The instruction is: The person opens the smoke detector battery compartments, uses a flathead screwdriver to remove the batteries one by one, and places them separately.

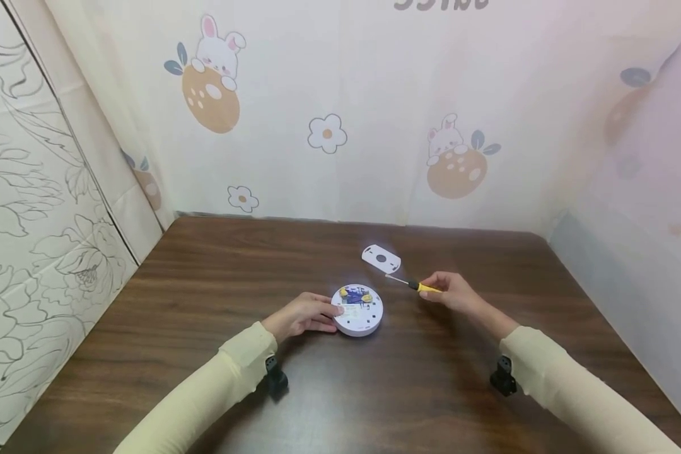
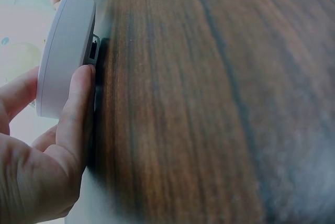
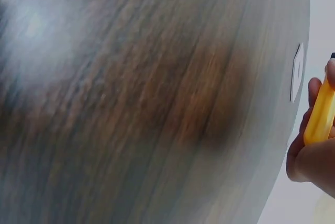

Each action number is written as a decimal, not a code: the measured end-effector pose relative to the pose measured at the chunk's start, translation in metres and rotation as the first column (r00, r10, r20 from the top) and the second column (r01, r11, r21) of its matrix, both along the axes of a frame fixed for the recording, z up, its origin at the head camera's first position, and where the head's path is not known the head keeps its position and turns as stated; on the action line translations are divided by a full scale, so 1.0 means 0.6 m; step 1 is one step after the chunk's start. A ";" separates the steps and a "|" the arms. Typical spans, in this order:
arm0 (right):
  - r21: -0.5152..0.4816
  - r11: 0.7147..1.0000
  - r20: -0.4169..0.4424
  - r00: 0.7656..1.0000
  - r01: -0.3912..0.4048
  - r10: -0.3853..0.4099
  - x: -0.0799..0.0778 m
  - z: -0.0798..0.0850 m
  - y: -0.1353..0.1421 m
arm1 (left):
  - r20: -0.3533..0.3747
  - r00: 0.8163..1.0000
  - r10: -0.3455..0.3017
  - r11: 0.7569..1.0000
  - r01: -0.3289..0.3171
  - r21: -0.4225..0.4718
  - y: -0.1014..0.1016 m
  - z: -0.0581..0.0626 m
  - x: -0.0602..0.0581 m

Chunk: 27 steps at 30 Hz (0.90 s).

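Note:
A round white device (image 1: 356, 320), flat like a puck, has a blue and yellow picture and several small dark marks on its upper face. My left hand (image 1: 308, 313) grips its left edge, thumb on the face and fingers at the side and below. From its underside a small clip-like part (image 2: 94, 49) sticks out in the left wrist view. My right hand (image 1: 448, 292) holds a screwdriver by its yellow handle (image 3: 320, 111), the thin metal shaft (image 1: 398, 279) pointing left. Just beyond the screwdriver's tip lies a flat white plate (image 1: 381, 258) with a dark round centre and slots.
Everything is on a dark brown wooden table (image 1: 215, 271). A curtain (image 1: 284, 157) with rabbit and flower prints hangs behind its far edge. A panel with flower line drawings (image 1: 28, 221) stands along the left side, and pale cloth (image 1: 630, 221) hangs along the right.

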State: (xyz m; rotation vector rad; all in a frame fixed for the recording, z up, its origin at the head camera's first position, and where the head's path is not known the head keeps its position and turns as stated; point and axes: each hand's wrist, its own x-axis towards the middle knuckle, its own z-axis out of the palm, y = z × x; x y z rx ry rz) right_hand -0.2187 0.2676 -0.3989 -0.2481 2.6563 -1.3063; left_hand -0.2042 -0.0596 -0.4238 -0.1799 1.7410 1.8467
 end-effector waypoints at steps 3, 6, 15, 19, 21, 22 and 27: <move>0.020 1.000 -0.006 1.000 0.008 -0.008 0.000 -0.003 -0.005 | -0.004 1.000 -0.001 1.000 0.001 0.010 0.000 -0.004 0.002; 0.037 0.999 -0.028 0.999 0.018 -0.017 0.000 -0.006 -0.007 | -0.011 1.000 -0.001 1.000 0.001 0.026 0.000 -0.008 0.001; 0.106 0.993 -0.096 0.995 0.045 -0.035 -0.005 -0.018 -0.003 | -0.027 1.000 0.000 0.999 0.001 0.052 -0.001 -0.007 -0.001; 0.149 0.987 -0.090 0.995 0.064 -0.051 -0.006 -0.024 0.005 | -0.020 1.000 0.004 0.999 -0.003 0.048 -0.001 -0.007 -0.001; 0.171 0.983 -0.092 0.994 0.066 -0.051 -0.006 -0.026 0.008 | -0.018 1.000 0.001 0.999 -0.001 0.045 -0.002 -0.006 -0.001; 0.181 0.981 -0.094 0.994 0.067 -0.050 -0.005 -0.028 0.009 | -0.020 1.000 0.000 0.999 0.001 0.044 -0.002 -0.006 -0.001; 0.214 0.974 -0.125 0.991 0.071 -0.045 -0.004 -0.031 0.010 | -0.021 1.000 -0.001 0.999 0.002 0.042 -0.002 -0.005 -0.001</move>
